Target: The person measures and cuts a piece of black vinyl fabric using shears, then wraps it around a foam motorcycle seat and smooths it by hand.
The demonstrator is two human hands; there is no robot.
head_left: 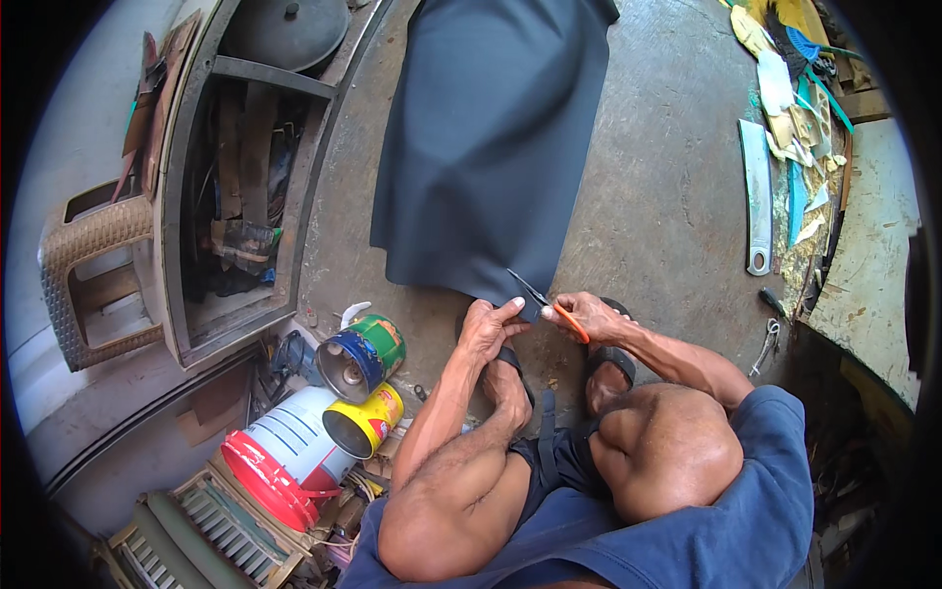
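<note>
A large sheet of dark grey, leather-like material (481,157) lies on the floor in front of me, its near edge lifted slightly. My left hand (488,327) pinches that near edge between thumb and fingers. In my right hand (589,319) is a pair of scissors (572,322) with orange handles. Their dark blades are parted and point up and left over the sheet's near right corner, close to my left thumb. My feet in dark sandals are just behind both hands.
Left of me stand a green-and-blue can (378,344), a yellow can (365,422) and a white bucket (294,432) with a red rim. An open cabinet (250,187) is beyond them. On the right lie a metal straightedge (757,196), scraps (785,118) and a pale board (873,255).
</note>
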